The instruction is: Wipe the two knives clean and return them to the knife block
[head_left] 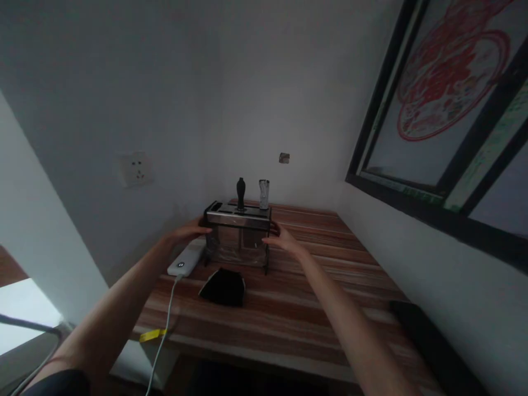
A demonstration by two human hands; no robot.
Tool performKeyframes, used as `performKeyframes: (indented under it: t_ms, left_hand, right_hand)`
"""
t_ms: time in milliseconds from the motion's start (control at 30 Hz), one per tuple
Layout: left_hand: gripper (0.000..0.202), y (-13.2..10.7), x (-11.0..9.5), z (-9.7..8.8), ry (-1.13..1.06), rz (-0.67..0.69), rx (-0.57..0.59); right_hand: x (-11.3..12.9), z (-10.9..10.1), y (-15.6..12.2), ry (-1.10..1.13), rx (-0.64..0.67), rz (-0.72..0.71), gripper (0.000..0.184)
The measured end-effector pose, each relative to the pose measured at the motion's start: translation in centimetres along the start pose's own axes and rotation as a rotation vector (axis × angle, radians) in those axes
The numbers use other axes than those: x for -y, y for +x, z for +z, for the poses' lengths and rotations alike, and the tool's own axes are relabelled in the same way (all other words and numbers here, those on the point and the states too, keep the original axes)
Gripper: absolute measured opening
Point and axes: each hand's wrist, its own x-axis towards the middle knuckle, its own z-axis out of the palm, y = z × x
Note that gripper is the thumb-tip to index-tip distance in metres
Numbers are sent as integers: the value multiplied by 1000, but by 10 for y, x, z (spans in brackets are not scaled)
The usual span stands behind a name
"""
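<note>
A knife rack stands upright on the wood-grain table, with a slotted metal top and see-through sides. A black knife handle rises from its top. Beside that handle is a shiny silver, clear-looking upright piece whose kind I cannot make out. My left hand holds the rack's left end, its thumb along the front. At the opposite end my right hand grips the rack, fingers behind and thumb in front. Just before the rack lies a dark, soft-looking piece.
Left of the rack sits a white power bank with a cable hanging over the table edge. A yellow tag is at that edge. A long black object lies at right. Walls and a framed board enclose the table.
</note>
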Motion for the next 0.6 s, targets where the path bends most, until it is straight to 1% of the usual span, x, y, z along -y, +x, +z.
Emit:
performKeyframes:
  t_ms: [100, 200, 333, 400, 500, 600]
  left_hand:
    - [73, -1, -5, 2, 11, 8, -4]
    - [74, -1, -7, 5, 26, 47, -22]
    - [71, 2, -12, 15, 41, 79, -3]
    - [70, 6, -16, 23, 40, 119, -1]
    - [70, 15, -24, 41, 14, 187, -6]
    - [77, 24, -29, 63, -33, 204, -6]
  right_hand:
    - [4, -1, 3, -14, 21, -5, 68]
    - [10, -4, 4, -33, 49, -11, 65]
    - [20, -15, 0, -59, 46, -32, 63]
    - [27, -24, -4, -74, 29, -39, 64]
    - [37, -40, -14, -94, 11, -37, 63]
    - [49, -58, -26, -120, -2, -21, 59]
